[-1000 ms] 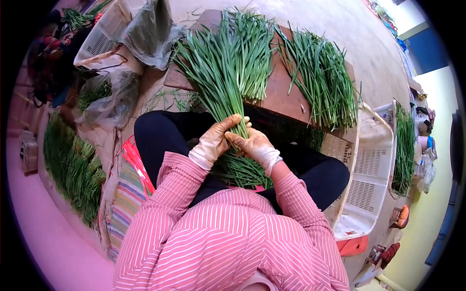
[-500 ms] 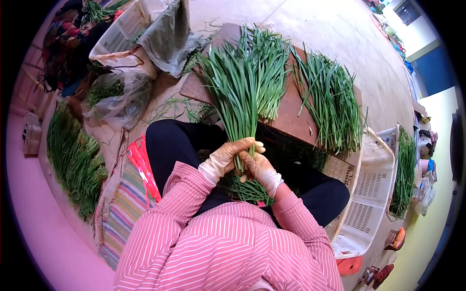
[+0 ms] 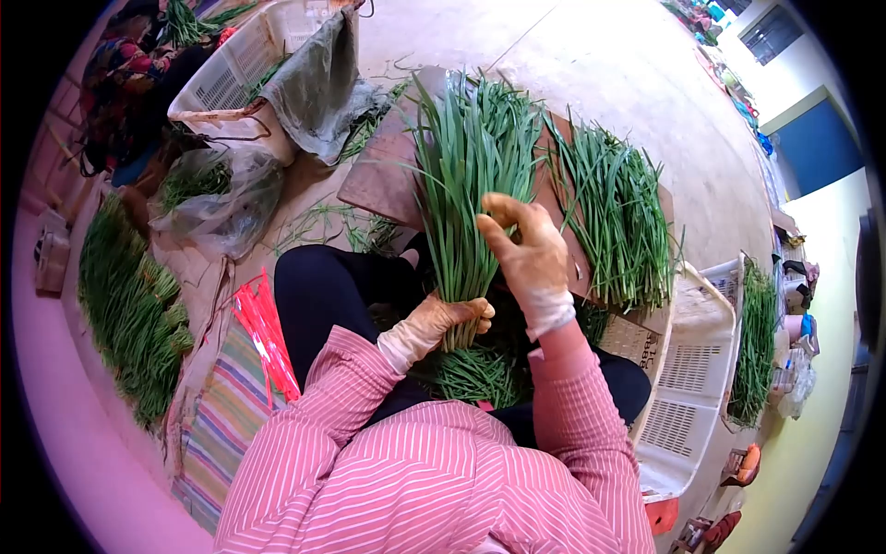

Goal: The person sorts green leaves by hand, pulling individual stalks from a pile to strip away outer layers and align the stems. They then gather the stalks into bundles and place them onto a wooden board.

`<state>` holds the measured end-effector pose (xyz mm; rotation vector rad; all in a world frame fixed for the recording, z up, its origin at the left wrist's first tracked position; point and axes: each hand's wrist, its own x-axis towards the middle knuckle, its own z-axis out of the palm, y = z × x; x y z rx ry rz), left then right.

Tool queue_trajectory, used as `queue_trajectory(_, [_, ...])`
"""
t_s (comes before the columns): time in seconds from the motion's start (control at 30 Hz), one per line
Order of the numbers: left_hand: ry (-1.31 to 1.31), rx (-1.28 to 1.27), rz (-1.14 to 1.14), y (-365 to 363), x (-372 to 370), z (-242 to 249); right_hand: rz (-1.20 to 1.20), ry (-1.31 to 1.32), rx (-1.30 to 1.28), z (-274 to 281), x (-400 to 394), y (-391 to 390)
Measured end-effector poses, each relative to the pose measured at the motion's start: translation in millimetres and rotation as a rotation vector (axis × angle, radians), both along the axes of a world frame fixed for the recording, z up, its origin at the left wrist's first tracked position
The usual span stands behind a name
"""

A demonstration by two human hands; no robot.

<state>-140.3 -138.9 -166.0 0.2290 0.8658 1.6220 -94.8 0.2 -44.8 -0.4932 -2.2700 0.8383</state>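
My left hand (image 3: 441, 323), in a stained pale glove, is wrapped round the lower stems of a bunch of garlic chives (image 3: 457, 222). The leaves point up and away from me. My right hand (image 3: 531, 245), gloved too, is raised just right of the bunch. Its fingers are bent, with a small gap between thumb and forefinger, and nothing shows in them. Beyond the held bunch, more chives (image 3: 521, 138) lie on a brown board (image 3: 378, 175). Another pile of chives (image 3: 623, 222) covers the board's right side. Loose chives (image 3: 475, 377) lie between my legs.
White plastic crates stand at the right (image 3: 688, 388) and upper left (image 3: 231, 78), the latter draped with grey cloth (image 3: 318, 92). A clear bag of greens (image 3: 226, 198) and a large heap of chives (image 3: 129, 314) lie left. Red strips (image 3: 268, 332) rest by my left knee.
My right hand has let go of the stem ends and moved up and right, beside the leaves. My left hand keeps its hold; the bunch has shifted slightly and stands more upright.
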Motion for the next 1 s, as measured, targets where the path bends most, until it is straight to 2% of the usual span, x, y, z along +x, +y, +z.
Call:
queue_trajectory(0.03, [0.011, -0.019, -0.012, -0.1, 0.4, 1.0, -0.001, 0.004, 0.006, 2.2, -10.7, -0.3])
queue_trajectory(0.1, [0.003, -0.006, 0.0, 1.7, 3.0, -2.5, -0.124, -0.234, 0.119, 5.3, -30.6, -4.4])
queue_trajectory(0.3, [0.038, -0.015, 0.012, 2.1, 4.1, 1.9, -0.192, -0.191, 0.026, -11.9, -53.5, 3.9])
queue_trajectory(0.37, [0.032, -0.025, 0.026, 0.9, 4.2, 2.4, -0.117, -0.053, -0.152, -9.2, -47.2, 8.1])
queue_trajectory(0.43, [0.026, -0.037, 0.033, -1.5, 4.6, 2.4, -0.12, -0.025, -0.157, -6.4, -43.5, 11.9])
queue_trajectory(0.5, [0.001, -0.067, 0.013, -4.4, 2.8, 3.4, 0.008, 0.141, -0.114, -5.4, -38.9, 20.6])
queue_trajectory(0.63, [-0.071, -0.009, -0.028, -11.9, -8.2, 16.9, -0.069, 0.144, 0.365, 5.1, -18.1, 51.7])
queue_trajectory(0.7, [-0.086, 0.084, -0.027, -10.7, -14.6, 19.4, -0.07, 0.205, 0.321, 10.9, -7.4, 59.4])
queue_trajectory(0.73, [-0.085, 0.135, -0.028, -10.2, -17.2, 21.1, -0.129, 0.133, 0.387, 15.9, -0.1, 61.6])
queue_trajectory(0.77, [-0.085, 0.135, -0.027, -11.8, -18.9, 23.6, -0.114, 0.227, 0.404, 15.1, 4.1, 63.9])
queue_trajectory(0.87, [-0.039, 0.165, -0.037, -16.4, -22.0, 43.6, -0.174, 0.218, 0.422, 15.3, 25.3, 69.4])
queue_trajectory(0.93, [-0.003, 0.156, -0.113, -25.1, -29.7, 36.4, -0.097, 0.285, 0.475, 13.0, 43.1, 86.9])
queue_trajectory(0.97, [0.038, 0.146, -0.191, -27.8, -31.8, 34.0, -0.216, 0.399, 0.313, 18.1, 52.4, 100.9])
queue_trajectory(1.0, [0.063, 0.076, -0.164, -33.3, -28.9, 50.3, -0.42, 0.401, 0.208, 29.5, 69.8, 114.9])
